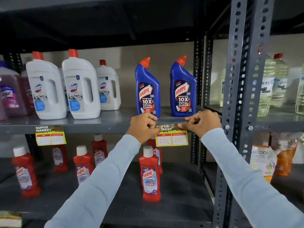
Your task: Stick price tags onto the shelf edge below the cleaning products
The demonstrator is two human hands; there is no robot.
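Both hands are up at the shelf edge (102, 128), pressing a price tag (171, 139) onto it just below the two blue Harpic bottles (148, 89); the left hand (144, 125) pinches the tag's top left corner with fingers curled and thumb against the strip; the right hand (202, 122) grips the top right corner the same way, fingertips on the green header; so each hand is closed on the tag, not slack. The tag hangs from the edge, its yellow lower part with the handwritten 120 and 100 dangling free beneath the metal. I judge this to be the sticking step itself, nearly done; the next move calls for a firm rub along the header so it bonds flat and level, then letting go without dragging it askew.

Counting: two price tags are up, this one and another (50, 135) further left under the white Domex bottles (79, 86); three white bottles show clearly, possibly more behind; two blue bottles; about six red Harpic bottles (150, 175) stand on the shelf below; a purple jug (9, 92) sits far left.
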